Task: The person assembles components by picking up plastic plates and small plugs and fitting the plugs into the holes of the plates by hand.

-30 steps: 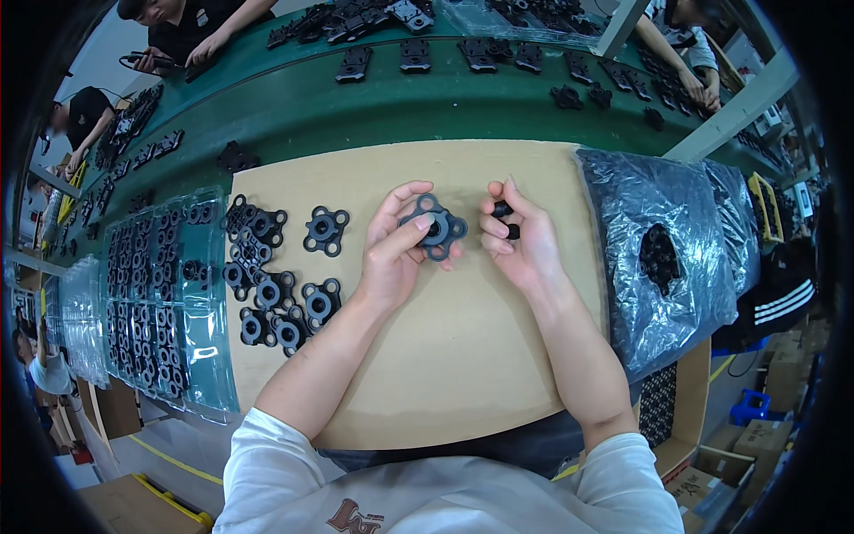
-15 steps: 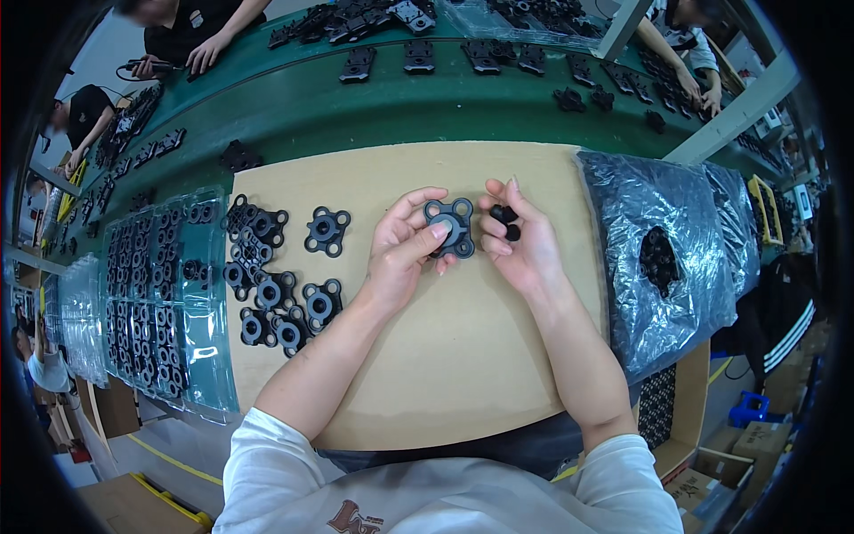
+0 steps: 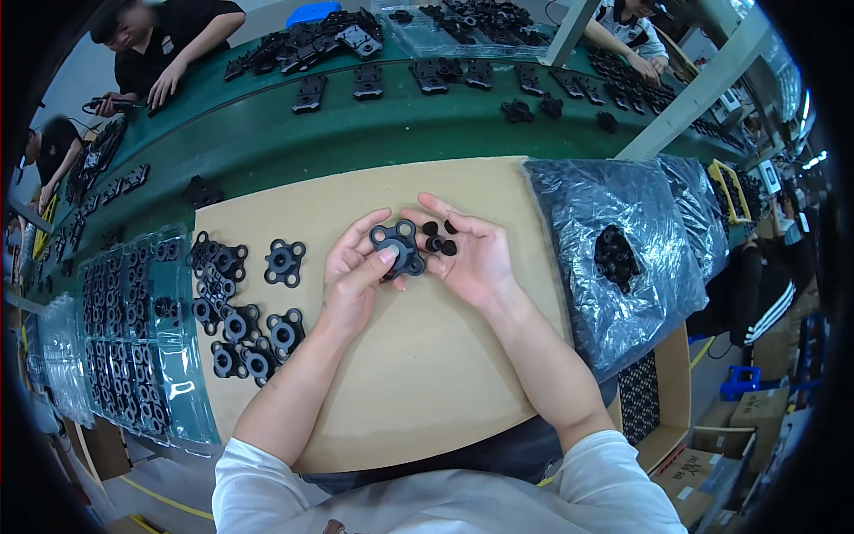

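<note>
My left hand [image 3: 351, 280] grips a black bracket [image 3: 407, 238] with ring-shaped corners and a grey round centre, the thumb pressed on that centre. Close beside its right edge is my right hand [image 3: 480, 262], turned palm up. Several small black round plugs [image 3: 442, 245] lie in its palm and against its curled fingers. To the left, one similar bracket [image 3: 285, 262] lies alone on the cardboard sheet [image 3: 427, 374]. More such brackets [image 3: 238, 324] are piled and scattered near the sheet's left edge.
Clear plastic trays [image 3: 182, 392] filled with black ring parts stand at left. A torn dark plastic bag [image 3: 578, 294] at right shows black pieces inside. Beyond the sheet runs a green conveyor [image 3: 356, 133] carrying black parts. Co-workers handle parts along its far side; a grey post [image 3: 694, 89] slants at right.
My right hand has turned palm up and loosened, showing more of the plugs, and come closer to the bracket. The left hand keeps its grip. The whole view has shifted.
</note>
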A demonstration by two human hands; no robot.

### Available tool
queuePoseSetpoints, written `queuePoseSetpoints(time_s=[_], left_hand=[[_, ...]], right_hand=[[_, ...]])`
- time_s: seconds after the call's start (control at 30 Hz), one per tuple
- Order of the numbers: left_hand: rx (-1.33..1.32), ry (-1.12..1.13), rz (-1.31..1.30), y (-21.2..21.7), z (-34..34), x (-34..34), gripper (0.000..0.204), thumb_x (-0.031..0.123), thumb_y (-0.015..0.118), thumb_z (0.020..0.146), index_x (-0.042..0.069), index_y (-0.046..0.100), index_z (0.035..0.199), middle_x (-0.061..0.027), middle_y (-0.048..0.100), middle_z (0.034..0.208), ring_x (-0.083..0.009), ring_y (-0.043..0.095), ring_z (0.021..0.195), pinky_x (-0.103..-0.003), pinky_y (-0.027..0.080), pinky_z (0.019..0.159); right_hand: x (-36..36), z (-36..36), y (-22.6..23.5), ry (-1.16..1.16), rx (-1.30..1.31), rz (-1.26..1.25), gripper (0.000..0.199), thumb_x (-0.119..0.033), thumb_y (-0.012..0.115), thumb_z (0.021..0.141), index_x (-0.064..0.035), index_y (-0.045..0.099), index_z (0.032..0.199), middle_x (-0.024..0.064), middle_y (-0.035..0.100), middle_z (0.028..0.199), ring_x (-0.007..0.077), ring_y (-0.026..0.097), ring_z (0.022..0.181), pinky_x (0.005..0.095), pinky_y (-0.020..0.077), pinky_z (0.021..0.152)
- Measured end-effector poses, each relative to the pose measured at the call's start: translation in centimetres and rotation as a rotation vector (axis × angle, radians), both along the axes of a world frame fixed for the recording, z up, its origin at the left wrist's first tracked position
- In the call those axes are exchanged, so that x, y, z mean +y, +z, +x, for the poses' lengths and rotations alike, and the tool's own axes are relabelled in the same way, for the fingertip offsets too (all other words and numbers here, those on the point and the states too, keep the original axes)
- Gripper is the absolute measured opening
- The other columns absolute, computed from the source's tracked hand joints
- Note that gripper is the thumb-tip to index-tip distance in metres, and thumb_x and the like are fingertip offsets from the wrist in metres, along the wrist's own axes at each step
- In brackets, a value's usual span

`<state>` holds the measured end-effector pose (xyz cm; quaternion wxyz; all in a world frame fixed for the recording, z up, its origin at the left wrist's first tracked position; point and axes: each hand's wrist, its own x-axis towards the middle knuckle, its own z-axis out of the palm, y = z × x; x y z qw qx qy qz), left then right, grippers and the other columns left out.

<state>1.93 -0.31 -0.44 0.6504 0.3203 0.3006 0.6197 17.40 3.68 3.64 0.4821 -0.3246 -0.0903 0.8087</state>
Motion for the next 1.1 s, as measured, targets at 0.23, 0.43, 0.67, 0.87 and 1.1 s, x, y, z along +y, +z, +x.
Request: queuePoseSetpoints(time_s=[0.23,0.43,0.67,0.87,1.1], left_hand=[[-0.01,-0.033,0.006,0.7,0.1,-0.1,0.05,-0.001,0.053,0.084,-0.003,0.036,0.131,-0.0198,0.06,0.104,-0.0214,0.062,0.064,-0.022,0.047,0.046],[0.005,-0.046,0.02,0.7,0.0,-0.2,0.05,-0.001,0.054,0.083,-0.003,0.037,0.13,-0.02,0.062,0.099,-0.0214,0.062,0.061,-0.021,0.046,0.044],[0.0,-0.067,0.011,0.4,-0.2,-0.1,0.048,-0.001,0.055,0.083,-0.002,0.038,0.127,-0.0188,0.063,0.094,-0.0208,0.062,0.061,-0.02,0.045,0.044],[0.015,-0.05,0.01,0.2,-0.2,-0.1,0.045,-0.001,0.055,0.083,-0.001,0.04,0.125,-0.0186,0.063,0.094,-0.0209,0.062,0.06,-0.02,0.044,0.043],[-0.01,-0.073,0.025,0.1,-0.4,0.0,0.043,0.0,0.055,0.084,-0.002,0.04,0.125,-0.0193,0.062,0.097,-0.0213,0.062,0.059,-0.021,0.045,0.043]], right_hand=[[-0.3,0.4,-2.2,0.111,0.051,0.122,0.03,-0.004,0.041,0.089,0.0002,0.048,0.118,0.0135,0.057,0.096,0.0104,0.045,0.058,0.0175,0.0296,0.042],[0.3,1.0,-4.0,0.132,0.025,0.249,0.025,-0.004,0.044,0.089,0.0002,0.05,0.113,0.0136,0.056,0.096,0.0106,0.046,0.059,0.0184,0.0298,0.042],[0.0,0.0,-2.4,0.003,-0.06,0.12,0.021,-0.008,0.048,0.091,-0.0005,0.051,0.11,0.0115,0.056,0.089,0.0082,0.044,0.055,0.0178,0.0274,0.038],[-0.2,0.3,-2.7,0.089,-0.088,0.266,0.021,-0.012,0.051,0.092,0.0004,0.053,0.109,0.0081,0.054,0.081,0.0068,0.043,0.054,0.0169,0.0275,0.038],[-0.1,0.3,-3.2,0.167,0.02,0.251,0.021,-0.015,0.053,0.094,0.0013,0.057,0.106,0.0055,0.052,0.072,0.006,0.042,0.055,0.016,0.0269,0.038]])
